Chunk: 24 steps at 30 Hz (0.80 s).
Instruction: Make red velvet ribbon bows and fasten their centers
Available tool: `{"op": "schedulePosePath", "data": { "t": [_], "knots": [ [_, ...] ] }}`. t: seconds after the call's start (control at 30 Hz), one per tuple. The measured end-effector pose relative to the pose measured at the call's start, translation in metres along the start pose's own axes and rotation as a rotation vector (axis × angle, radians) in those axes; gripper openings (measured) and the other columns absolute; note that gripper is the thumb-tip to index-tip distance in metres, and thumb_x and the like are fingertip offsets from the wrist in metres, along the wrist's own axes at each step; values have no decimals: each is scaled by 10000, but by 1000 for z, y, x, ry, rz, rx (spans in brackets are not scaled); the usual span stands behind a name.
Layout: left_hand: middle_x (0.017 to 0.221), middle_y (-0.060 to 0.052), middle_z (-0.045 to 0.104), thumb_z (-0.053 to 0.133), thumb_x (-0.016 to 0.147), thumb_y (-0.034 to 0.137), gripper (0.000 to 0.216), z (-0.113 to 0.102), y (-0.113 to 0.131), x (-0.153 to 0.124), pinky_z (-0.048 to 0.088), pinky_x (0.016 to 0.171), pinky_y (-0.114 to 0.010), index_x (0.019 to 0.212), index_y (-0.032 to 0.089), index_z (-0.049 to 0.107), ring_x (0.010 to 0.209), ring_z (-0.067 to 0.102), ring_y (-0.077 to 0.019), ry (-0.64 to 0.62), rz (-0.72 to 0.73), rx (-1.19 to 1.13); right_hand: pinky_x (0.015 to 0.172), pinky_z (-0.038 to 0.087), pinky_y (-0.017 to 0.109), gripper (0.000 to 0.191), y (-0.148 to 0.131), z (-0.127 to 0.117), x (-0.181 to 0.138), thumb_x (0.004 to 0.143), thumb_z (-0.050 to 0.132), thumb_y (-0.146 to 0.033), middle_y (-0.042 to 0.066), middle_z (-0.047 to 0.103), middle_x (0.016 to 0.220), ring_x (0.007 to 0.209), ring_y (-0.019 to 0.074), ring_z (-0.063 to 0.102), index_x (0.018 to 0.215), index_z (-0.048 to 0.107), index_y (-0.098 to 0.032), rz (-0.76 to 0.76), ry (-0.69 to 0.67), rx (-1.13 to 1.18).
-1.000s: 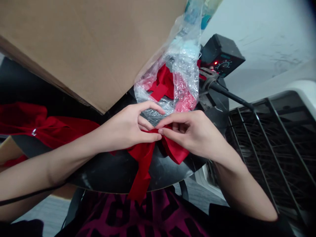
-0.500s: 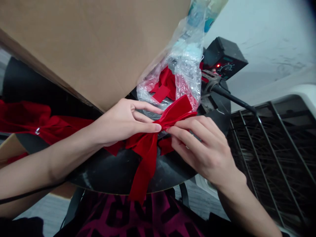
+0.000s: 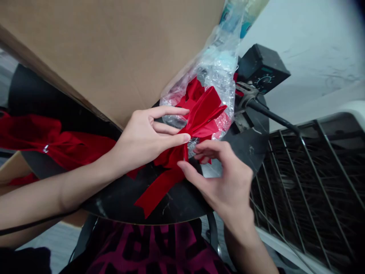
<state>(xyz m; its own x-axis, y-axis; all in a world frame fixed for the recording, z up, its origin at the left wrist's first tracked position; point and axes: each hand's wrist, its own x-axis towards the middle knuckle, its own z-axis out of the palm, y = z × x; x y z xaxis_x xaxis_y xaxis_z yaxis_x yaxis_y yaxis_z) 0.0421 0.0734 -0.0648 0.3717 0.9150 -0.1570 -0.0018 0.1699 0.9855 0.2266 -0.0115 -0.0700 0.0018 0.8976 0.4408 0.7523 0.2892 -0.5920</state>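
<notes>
A red velvety bow is pinched at its gathered middle by my left hand, the thumb on the near side. Its loops fan up and to the right, and a ribbon tail with a notched end hangs down to the left. My right hand is just below the knot, thumb and forefinger apart, with the thumb tip by the lower ribbon. The other right fingers curl in, and nothing shows clearly between them. Behind the bow, a clear plastic bag holds more red ribbon pieces.
A large cardboard box stands behind my left hand. Another red bow lies left on the black round table. A black control box with a dial and a metal tool sit at right, near a wire grille.
The bow has turned upward and its tail has swung left. My right hand has let go of the loops and moved down below the knot, its fingers spreading. The red light on the control box no longer shows.
</notes>
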Motion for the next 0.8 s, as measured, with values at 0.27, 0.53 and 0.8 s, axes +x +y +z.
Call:
{"op": "schedulePosePath", "data": {
  "t": [0.27, 0.53, 0.8],
  "knots": [
    [853, -3, 853, 876, 780, 229, 554, -2, -1, 1, 690, 773, -311, 1316, 251, 735, 844, 833, -257, 5, 7, -56, 648, 603, 215, 96, -5, 10, 1, 967, 698, -251, -19, 791, 793, 664, 123, 735, 929, 781, -222, 283, -28, 287],
    [736, 32, 826, 892, 736, 151, 508, -4, -1, 5, 653, 720, -283, 1153, 247, 619, 701, 808, -210, 13, 12, -189, 576, 620, 264, 251, 14, -14, -27, 912, 792, -421, 2, 777, 742, 589, 175, 740, 1047, 748, -214, 833, -377, 866],
    [849, 1, 844, 860, 804, 224, 58, -3, 0, 2, 645, 825, -235, 807, 216, 802, 883, 825, -212, -62, 83, 80, 395, 491, 171, 354, 72, -84, -17, 835, 850, -474, 44, 762, 702, 435, 103, 616, 1013, 803, -171, 810, -404, 444]
  ]
}}
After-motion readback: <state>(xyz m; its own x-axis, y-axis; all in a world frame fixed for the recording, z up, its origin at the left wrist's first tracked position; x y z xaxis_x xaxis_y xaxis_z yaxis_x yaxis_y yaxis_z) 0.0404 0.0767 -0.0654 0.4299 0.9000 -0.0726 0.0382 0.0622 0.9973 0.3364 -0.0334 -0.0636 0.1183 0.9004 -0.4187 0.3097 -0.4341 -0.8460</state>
